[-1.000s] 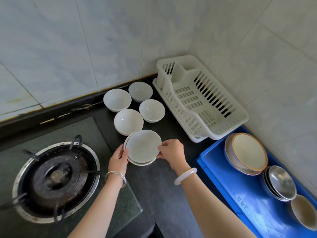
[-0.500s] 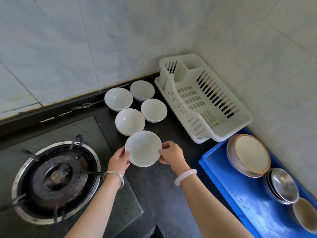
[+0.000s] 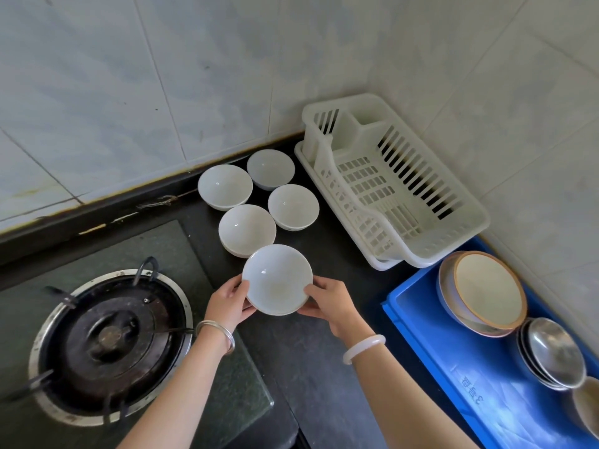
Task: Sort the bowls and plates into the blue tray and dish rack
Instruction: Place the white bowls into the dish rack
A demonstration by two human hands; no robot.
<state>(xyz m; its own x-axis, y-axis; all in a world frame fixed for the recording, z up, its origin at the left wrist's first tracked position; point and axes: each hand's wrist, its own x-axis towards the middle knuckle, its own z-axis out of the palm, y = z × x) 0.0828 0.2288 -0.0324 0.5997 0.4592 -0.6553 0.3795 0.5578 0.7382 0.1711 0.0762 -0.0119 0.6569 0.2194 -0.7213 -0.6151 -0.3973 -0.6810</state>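
Observation:
A shallow white plate (image 3: 277, 279) is held above the dark counter between both hands. My left hand (image 3: 228, 303) grips its left rim and my right hand (image 3: 327, 301) grips its right rim. Behind it several white bowls (image 3: 247, 229) stand on the counter near the wall. The white dish rack (image 3: 389, 186) sits in the corner with nothing in it. The blue tray (image 3: 431, 322) lies at the right and holds a brown-rimmed bowl stack (image 3: 486, 293), steel bowls (image 3: 551, 351) and one more bowl (image 3: 588, 406) at the frame edge.
A gas burner (image 3: 107, 345) on a glass hob fills the lower left. Tiled walls close the back and right sides. Dark counter (image 3: 311, 351) lies between my arms and the tray.
Both hands have lifted the plate off the counter and drawn it slightly toward me; the plates that lay under it a second ago are no longer seen.

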